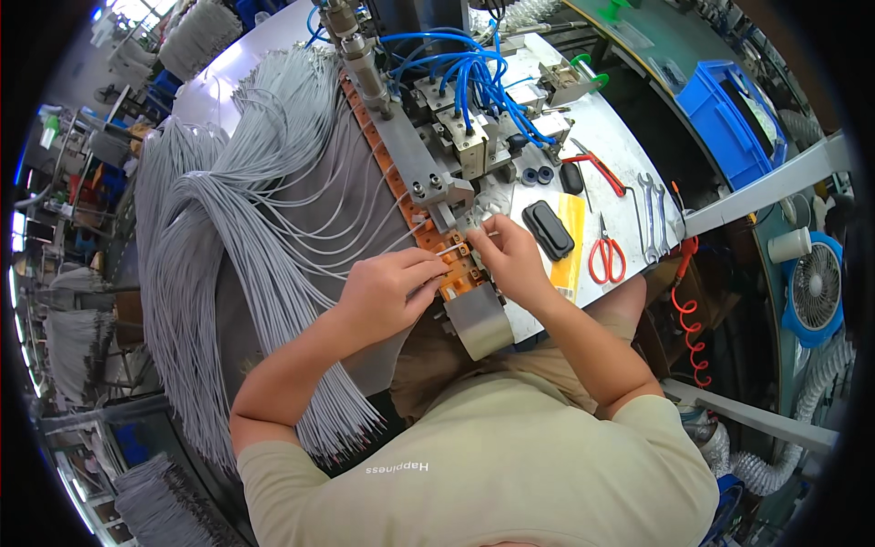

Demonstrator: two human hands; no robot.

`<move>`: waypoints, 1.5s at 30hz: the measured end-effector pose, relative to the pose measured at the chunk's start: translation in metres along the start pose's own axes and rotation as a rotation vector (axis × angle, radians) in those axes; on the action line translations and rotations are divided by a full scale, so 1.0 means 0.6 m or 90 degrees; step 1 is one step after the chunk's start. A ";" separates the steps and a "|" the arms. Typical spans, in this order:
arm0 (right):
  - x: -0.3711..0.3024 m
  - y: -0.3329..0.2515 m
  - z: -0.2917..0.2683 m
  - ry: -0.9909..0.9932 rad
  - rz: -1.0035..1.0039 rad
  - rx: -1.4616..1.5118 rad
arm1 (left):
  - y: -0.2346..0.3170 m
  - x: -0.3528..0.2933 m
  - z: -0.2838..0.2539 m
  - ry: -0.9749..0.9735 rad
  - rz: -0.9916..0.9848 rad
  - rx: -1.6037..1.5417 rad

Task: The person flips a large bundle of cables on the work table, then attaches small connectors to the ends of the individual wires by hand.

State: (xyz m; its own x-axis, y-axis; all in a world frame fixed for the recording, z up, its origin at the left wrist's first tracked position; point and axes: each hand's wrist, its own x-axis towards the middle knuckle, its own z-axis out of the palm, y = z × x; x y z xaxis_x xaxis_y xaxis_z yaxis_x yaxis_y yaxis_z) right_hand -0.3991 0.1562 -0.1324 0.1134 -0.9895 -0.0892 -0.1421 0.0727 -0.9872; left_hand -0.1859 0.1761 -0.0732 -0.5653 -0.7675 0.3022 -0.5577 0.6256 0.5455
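My left hand [387, 292] is closed in a pinch over the orange fixture rail [387, 169]. A short length of grey cable [449, 249] shows between its fingertips and my right hand. My right hand [512, 260] has thumb and forefinger pressed together at the rail's right side, just below the metal press head [441, 190]. Whatever those fingers pinch is too small and hidden to name. Left of the rail, a large bundle of grey cables [214, 237] spreads over the table, with several single cables running to the rail.
Blue air hoses [469, 73] loop above the machine. On the white table [629, 137] to the right lie red-handled scissors [606, 259], a black case [548, 230], red-handled pliers [602, 170] and wrenches [649, 214]. A blue bin [725, 128] and a fan [814, 287] stand farther right.
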 end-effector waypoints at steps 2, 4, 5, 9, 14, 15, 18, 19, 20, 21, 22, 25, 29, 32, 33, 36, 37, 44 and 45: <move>-0.011 -0.008 0.001 0.016 -0.016 -0.037 | 0.000 0.001 0.000 -0.003 0.012 0.019; 0.002 0.004 0.000 0.003 -0.007 -0.017 | 0.000 0.005 -0.002 0.037 0.024 0.040; 0.009 0.011 0.000 -0.008 0.004 0.003 | 0.000 0.006 -0.003 0.056 0.030 0.049; 0.010 0.026 0.002 -0.022 0.059 0.097 | -0.002 0.000 -0.001 0.025 0.001 0.034; -0.007 0.015 -0.010 0.087 0.045 0.116 | 0.003 0.006 -0.015 0.021 -0.079 -0.101; -0.018 0.009 -0.010 0.086 0.046 0.115 | 0.003 0.006 -0.018 -0.001 -0.138 -0.173; -0.060 -0.011 -0.011 0.062 -0.049 0.069 | 0.000 0.006 -0.020 -0.053 -0.253 -0.318; -0.061 -0.016 -0.008 0.066 -0.049 0.070 | -0.002 0.005 -0.020 -0.056 -0.262 -0.341; -0.061 -0.022 0.001 0.077 -0.199 -0.040 | -0.003 0.006 -0.021 -0.059 -0.270 -0.363; -0.060 -0.028 0.010 0.088 -0.348 -0.152 | -0.003 0.007 -0.020 -0.062 -0.278 -0.384; -0.059 -0.031 0.014 0.097 -0.496 -0.266 | -0.004 0.007 -0.017 -0.064 -0.276 -0.382; -0.052 -0.032 0.015 0.067 -0.463 -0.268 | -0.006 0.004 0.001 -0.018 -0.165 -0.212; -0.054 -0.039 0.021 0.041 -0.420 -0.241 | -0.001 0.003 0.002 0.026 -0.151 -0.221; -0.053 -0.043 0.022 0.035 -0.412 -0.234 | 0.002 0.004 -0.010 -0.010 -0.177 -0.220; -0.052 -0.044 0.022 0.034 -0.418 -0.240 | 0.002 0.004 -0.012 -0.028 -0.190 -0.220; -0.056 -0.052 0.022 -0.005 -0.339 -0.204 | -0.001 0.003 -0.012 -0.027 -0.169 -0.196; -0.059 -0.056 0.021 -0.041 -0.254 -0.162 | -0.002 0.003 -0.012 -0.026 -0.159 -0.183; -0.034 -0.035 0.005 -0.092 -0.395 -0.177 | -0.001 0.003 -0.015 -0.087 -0.209 -0.347; -0.030 -0.034 0.003 -0.089 -0.442 -0.203 | 0.000 0.004 -0.016 -0.093 -0.238 -0.374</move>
State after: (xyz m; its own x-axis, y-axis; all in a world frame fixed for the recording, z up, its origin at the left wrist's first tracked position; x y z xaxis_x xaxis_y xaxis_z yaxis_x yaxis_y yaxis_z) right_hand -0.3967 0.1728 -0.1106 0.4000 -0.7688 0.4989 -0.2672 -0.6185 -0.7389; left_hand -0.1811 0.1730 -0.0650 -0.4987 -0.8637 -0.0725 -0.3334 0.1139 0.9359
